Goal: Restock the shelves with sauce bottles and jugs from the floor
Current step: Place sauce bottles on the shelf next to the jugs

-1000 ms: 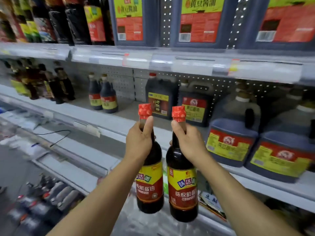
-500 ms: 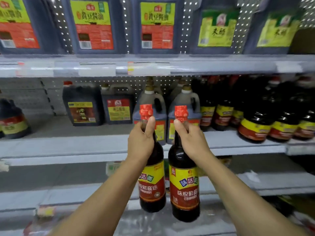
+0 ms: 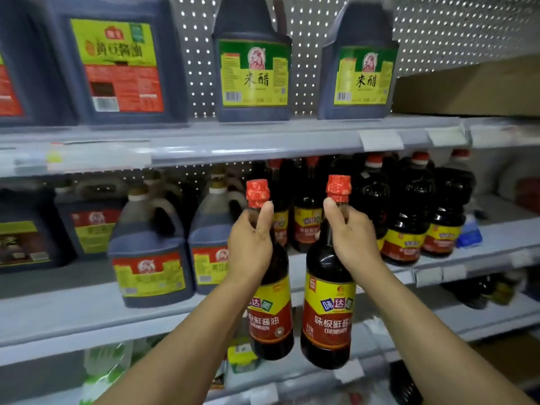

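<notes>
Head view: since the picture of a second ago the scene has slid sideways. The big handled jugs that sat at right of frame now sit at centre left, and a row of matching slim bottles has come into view behind the hands, so the person appears to have arrived at the right bay for this stock. Both bottles have stayed paired and upright the whole time, and neither is on a shelf yet.

The left hand [image 3: 251, 244] grasps the neck of the left dark glass sauce bottle with red cap and yellow-red label [image 3: 270, 314], thumb up just under the cap. The right hand [image 3: 350, 238] grasps the neck of the right dark glass sauce bottle with red cap and yellow-red label [image 3: 328, 317] the same way. Both hang in mid frame, in front of the grey metal middle shelf [image 3: 73, 311], their bases below its front edge (so a lift seems needed before they can go in).

Behind them, at centre of frame, stand the slim dark shelved bottles with similar yellow-red labels [image 3: 305, 223]; a likely home. To the left on that shelf stand two grey-blue handled plastic jugs of dark sauce [image 3: 149, 258], full as far as can be judged. At upper centre, tall dark jugs with green-yellow vinegar labels [image 3: 252, 68] occupy the upper shelf. Round dark bottles with red caps [image 3: 406, 223] fill the right of the middle shelf.
</notes>
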